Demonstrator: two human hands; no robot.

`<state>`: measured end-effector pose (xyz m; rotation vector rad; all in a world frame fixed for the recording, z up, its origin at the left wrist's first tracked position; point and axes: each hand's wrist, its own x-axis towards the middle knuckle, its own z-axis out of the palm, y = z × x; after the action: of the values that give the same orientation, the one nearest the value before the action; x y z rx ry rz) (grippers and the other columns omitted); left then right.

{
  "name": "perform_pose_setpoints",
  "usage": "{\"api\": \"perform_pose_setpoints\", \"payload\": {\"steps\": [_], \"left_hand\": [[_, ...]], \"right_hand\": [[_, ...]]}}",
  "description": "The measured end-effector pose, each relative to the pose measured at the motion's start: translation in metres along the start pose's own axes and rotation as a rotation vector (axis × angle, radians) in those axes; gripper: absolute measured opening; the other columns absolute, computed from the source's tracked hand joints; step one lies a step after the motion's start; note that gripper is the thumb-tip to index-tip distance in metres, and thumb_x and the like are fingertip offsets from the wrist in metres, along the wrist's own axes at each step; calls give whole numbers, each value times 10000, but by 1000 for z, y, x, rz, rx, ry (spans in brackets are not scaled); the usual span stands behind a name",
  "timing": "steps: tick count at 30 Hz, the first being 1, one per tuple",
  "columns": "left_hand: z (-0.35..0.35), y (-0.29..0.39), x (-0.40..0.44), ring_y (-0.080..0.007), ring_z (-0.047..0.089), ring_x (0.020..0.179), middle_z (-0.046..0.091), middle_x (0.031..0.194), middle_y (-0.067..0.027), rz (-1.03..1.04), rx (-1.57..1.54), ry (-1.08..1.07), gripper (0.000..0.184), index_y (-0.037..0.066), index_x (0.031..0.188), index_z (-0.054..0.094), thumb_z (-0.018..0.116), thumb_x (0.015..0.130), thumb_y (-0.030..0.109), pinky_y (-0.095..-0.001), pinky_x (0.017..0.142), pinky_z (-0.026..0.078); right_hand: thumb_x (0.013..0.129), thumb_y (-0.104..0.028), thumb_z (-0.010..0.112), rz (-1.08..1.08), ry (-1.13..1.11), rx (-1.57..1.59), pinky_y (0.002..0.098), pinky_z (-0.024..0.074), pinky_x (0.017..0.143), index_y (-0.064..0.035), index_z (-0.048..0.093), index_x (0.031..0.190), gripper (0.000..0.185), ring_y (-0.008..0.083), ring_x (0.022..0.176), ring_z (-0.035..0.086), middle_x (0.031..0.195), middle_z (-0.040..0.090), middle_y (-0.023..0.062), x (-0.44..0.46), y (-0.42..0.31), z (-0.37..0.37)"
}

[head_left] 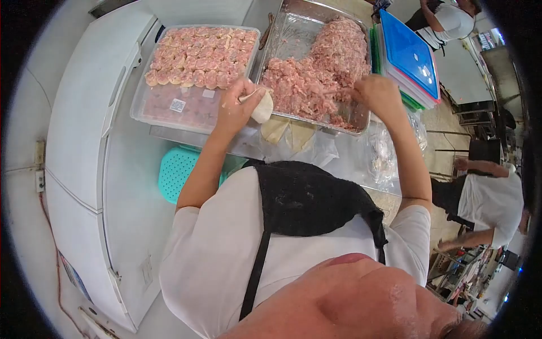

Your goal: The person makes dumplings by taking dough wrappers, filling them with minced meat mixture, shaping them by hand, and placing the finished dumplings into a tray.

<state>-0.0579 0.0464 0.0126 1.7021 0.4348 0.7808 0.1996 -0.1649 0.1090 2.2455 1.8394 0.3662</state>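
My left hand is closed around pale, thin dumpling wrappers, beside the near left corner of a metal tray. Ground meat filling is heaped in that tray, piled highest toward the far right. At the tray's right side my right hand is closed, its fingertips at the meat; what it grips, if anything, is hard to make out. Left of the tray, a clear plastic container carries rows of filled dumplings on its far part. More wrappers lie just in front of the tray.
Blue-topped stacked plastic lids stand right of the tray. Clear plastic bags lie on the table's right side. A turquoise perforated basket sits lower left, near a white freezer. Other people in white shirts are at the right.
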Motion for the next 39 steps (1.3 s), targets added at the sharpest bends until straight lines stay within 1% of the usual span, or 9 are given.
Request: {"api": "perform_pose_setpoints", "payload": {"steps": [4,8,11,17,21,29,32,36,39], "left_hand": [[-2,7,-2,-126,599,712,663,789,-71,35,66,-75,187,-13,852,652,636,876,172,-278,649,468],[0,6,0,-159,618,733,681,825,-96,139,114,-151,257,-30,918,681,592,907,211,-296,674,471],[-1,19,0,-213,651,785,681,863,-140,48,149,-160,294,-29,961,658,562,929,247,-307,710,480],[3,13,6,-243,645,818,671,908,-165,86,86,145,345,-32,1034,634,476,972,269,-335,746,478],[1,15,9,-247,644,793,664,887,-170,151,88,155,296,-34,977,650,517,951,230,-334,737,480],[-2,13,7,-239,646,781,663,840,-153,194,143,52,241,-33,946,653,572,919,192,-338,727,487],[1,25,2,-221,632,893,658,953,-152,46,52,132,265,-30,1052,616,557,931,199,-330,798,478],[17,16,-7,-214,552,1074,572,1168,-165,-78,-287,217,403,-42,1245,463,533,948,221,-322,925,416],[40,20,-8,-234,498,1153,508,1258,-183,-77,-383,192,487,-49,1322,365,510,959,242,-336,982,370]], "right_hand": [[885,-387,549,14,158,5,442,490,577,-89,632,719,351,311,647,620,684,620,105,29,28,2],[894,-413,523,116,23,-38,433,508,607,-80,648,743,387,311,718,649,716,642,124,63,42,45],[872,-374,546,156,-33,-44,425,526,558,-89,684,718,352,298,669,672,694,661,133,80,50,93],[871,-276,508,123,-65,133,454,535,603,-64,695,739,312,333,703,675,746,672,173,84,-24,82],[886,-360,513,66,-42,167,443,526,576,-65,662,756,355,323,675,667,700,659,154,60,-35,49],[918,-399,497,-23,-96,268,427,525,573,-87,638,739,386,307,673,662,723,659,128,15,-70,64],[902,-443,504,-32,-205,184,424,522,585,-94,673,774,408,307,682,659,720,657,118,19,-46,33],[906,-471,500,85,-143,4,451,487,586,-107,645,730,430,312,688,634,702,634,106,25,4,4],[903,-410,513,127,-14,-31,456,500,588,-112,649,736,368,318,682,644,719,648,109,33,42,34]]}}
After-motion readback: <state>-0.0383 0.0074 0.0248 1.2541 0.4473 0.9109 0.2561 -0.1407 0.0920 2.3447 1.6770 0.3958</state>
